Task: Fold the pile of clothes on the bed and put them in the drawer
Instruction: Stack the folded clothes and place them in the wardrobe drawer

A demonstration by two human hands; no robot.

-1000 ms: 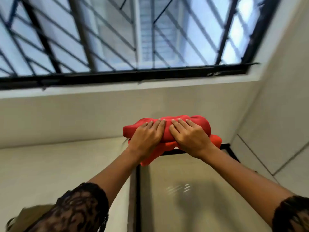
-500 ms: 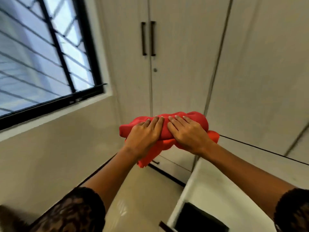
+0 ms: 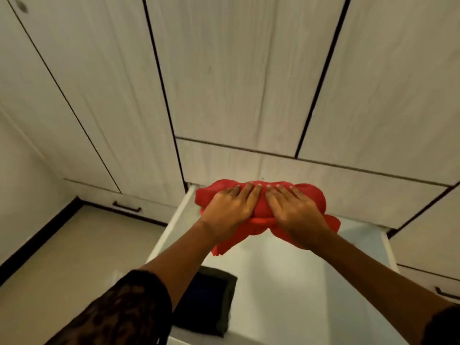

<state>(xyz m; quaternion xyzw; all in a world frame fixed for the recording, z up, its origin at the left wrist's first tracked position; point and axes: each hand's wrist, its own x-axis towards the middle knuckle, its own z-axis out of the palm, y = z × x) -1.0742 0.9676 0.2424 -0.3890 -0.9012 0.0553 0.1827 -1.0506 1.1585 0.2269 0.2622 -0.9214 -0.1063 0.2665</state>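
Since half a second ago the view has swung down and to the right: the window has gone out of view, and an open drawer [image 3: 384,241] now fills the lower middle. The two hands hold the bundle as before.

Head view: the room is fitted with tall wardrobe doors [image 3: 239,70] in pale wood-grain laminate, divided by thin black seams. Below them runs a row of drawer fronts; one dark bar handle [image 3: 127,207] shows at the left and another [image 3: 445,293] at the lower right. Glossy beige floor [image 3: 64,265] lies at the left, edged by a dark skirting against a plain pale wall [image 3: 17,185].

The drawer is white with a pale bottom. A dark folded garment [image 3: 211,302] lies in its near left corner.

The red garment [image 3: 311,197], folded into a thick bundle, is held above the far part of the drawer, with loose edges hanging below. The left hand [image 3: 229,210] and right hand [image 3: 296,212] grip it side by side, fingers straight and close together across its top, fingertips nearly meeting; the thumbs are hidden beneath the cloth. A black lace sleeve [image 3: 119,312] covers the left upper arm.
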